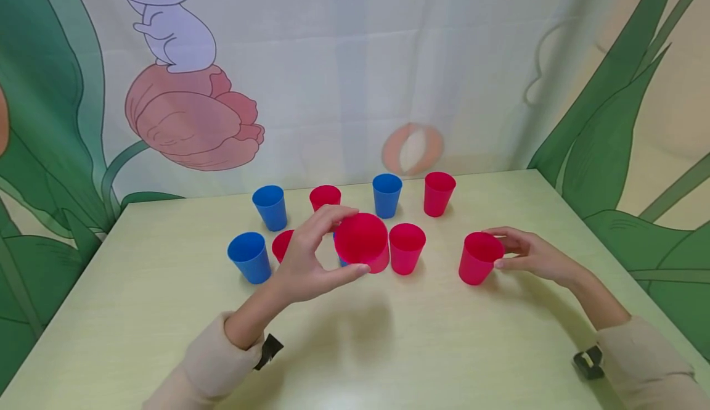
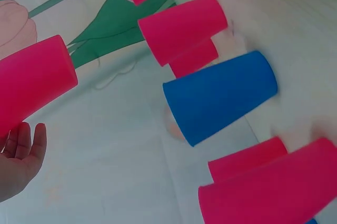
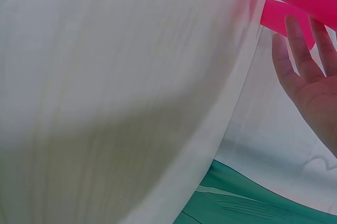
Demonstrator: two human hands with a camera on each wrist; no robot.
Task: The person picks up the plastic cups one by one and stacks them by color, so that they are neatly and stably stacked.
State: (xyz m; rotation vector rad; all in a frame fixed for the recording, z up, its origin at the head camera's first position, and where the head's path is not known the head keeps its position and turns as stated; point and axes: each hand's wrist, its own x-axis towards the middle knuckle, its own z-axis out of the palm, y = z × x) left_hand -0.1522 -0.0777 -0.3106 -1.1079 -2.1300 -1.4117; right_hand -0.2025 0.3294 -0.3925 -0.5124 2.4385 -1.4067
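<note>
A red plastic cup [image 1: 363, 243] is held above the table by my left hand [image 1: 310, 259], thumb on the near side and fingers on the far side. In the left wrist view the same cup [image 2: 31, 84] is at the left edge with fingers against it. My right hand [image 1: 535, 259] holds another red cup [image 1: 481, 259] at the right, thumb and fingers at its right side near the rim. Whether that cup touches the table is hard to tell. Right behind the raised cup, a blue cup [image 1: 342, 261] is mostly hidden. Beside it stands a red cup [image 1: 407, 250].
Upright in the back row are a blue cup [image 1: 270, 208], a red cup [image 1: 325, 196], a blue cup [image 1: 386, 196] and a red cup [image 1: 439, 195]. In the front row, a blue cup [image 1: 249, 258] stands left of a partly covered red cup [image 1: 281, 245]. A printed curtain [image 1: 310, 108] hangs behind the table [image 1: 432, 348].
</note>
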